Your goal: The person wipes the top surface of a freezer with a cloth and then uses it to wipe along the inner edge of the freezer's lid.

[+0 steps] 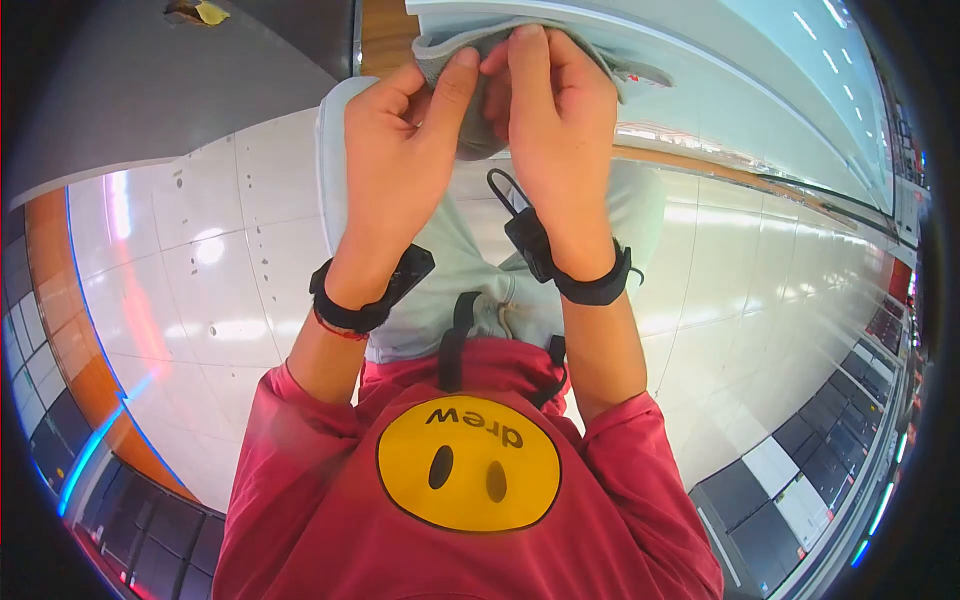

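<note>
A grey cloth [478, 146] with a pale edge is gripped between my two hands at the top of the view, bunched and folded over. My left hand [398, 160] pinches its left part, the thumb pressed on top near the edge. Close beside it, my right hand [560, 130] pinches the cloth's upper edge between thumb and fingers. Part of the cloth is hidden behind my fingers. A flat grey tail of it sticks out past my right hand.
A white, glossy counter or case [740, 110] stands just beyond my hands. A dark grey surface [180, 90] lies at upper left, bearing a torn yellow piece [212, 13]. Pale floor tiles [200, 300] surround my legs. Dark boxes [840, 420] line the right side.
</note>
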`<state>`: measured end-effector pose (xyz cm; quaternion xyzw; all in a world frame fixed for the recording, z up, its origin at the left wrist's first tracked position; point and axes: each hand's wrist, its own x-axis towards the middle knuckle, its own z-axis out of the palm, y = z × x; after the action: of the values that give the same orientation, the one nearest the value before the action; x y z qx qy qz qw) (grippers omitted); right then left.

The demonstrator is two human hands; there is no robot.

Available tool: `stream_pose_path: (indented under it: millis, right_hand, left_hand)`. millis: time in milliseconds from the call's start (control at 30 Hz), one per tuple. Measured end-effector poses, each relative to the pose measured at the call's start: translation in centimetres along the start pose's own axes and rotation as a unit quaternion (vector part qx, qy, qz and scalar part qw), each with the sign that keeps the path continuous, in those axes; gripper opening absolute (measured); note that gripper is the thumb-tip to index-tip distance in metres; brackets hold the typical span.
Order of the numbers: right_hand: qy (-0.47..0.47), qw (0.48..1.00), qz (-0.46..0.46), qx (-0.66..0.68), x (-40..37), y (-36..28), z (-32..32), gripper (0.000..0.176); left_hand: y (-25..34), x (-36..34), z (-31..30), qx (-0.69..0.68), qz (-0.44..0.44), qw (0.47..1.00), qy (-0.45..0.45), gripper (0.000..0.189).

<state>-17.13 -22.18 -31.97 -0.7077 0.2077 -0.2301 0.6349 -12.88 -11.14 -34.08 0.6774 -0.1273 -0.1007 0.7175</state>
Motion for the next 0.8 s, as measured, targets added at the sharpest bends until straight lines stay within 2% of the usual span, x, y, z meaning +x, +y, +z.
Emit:
stream_pose_path:
  millis: [200,300,367,433,567,667,800]
  right_hand:
    - [-0.005,0.999,0.047,0.01,-0.3,1.2,-0.2,0.037]
    - [-0.002,1.0,0.025,0.004,-0.2,0.8,-0.2,0.037]
    - [-0.009,1.0,-0.004,-0.001,0.1,-0.3,-0.2,0.037]
    - [-0.006,1.0,-0.002,-0.006,-0.1,-0.2,0.1,0.037]
    - [-0.017,1.0,0.0,-0.014,0.0,0.9,0.0,0.037]
    - [-0.024,0.999,0.041,-0.002,-0.2,1.2,0.1,0.038]
    - [0.009,1.0,0.007,-0.006,-0.3,0.6,-0.2,0.038]
  left_hand:
    - [-1.5,-0.1,-0.6,0.063,-0.008,0.998,-0.018,0.033]
    - [-0.2,-0.5,-1.1,0.122,-0.069,0.989,-0.042,0.026]
    - [-0.4,-0.2,-0.6,0.055,-0.01,0.998,-0.018,0.027]
    - [-0.4,0.0,-0.5,0.02,0.013,1.0,-0.006,0.031]
    - [-0.8,-0.1,-0.4,0.027,-0.012,1.0,0.001,0.028]
    - [-0.8,-0.8,-0.3,0.02,-0.033,0.999,0.006,0.028]
    - [-0.7,-0.9,-0.2,0.011,-0.021,1.0,-0.013,0.027]
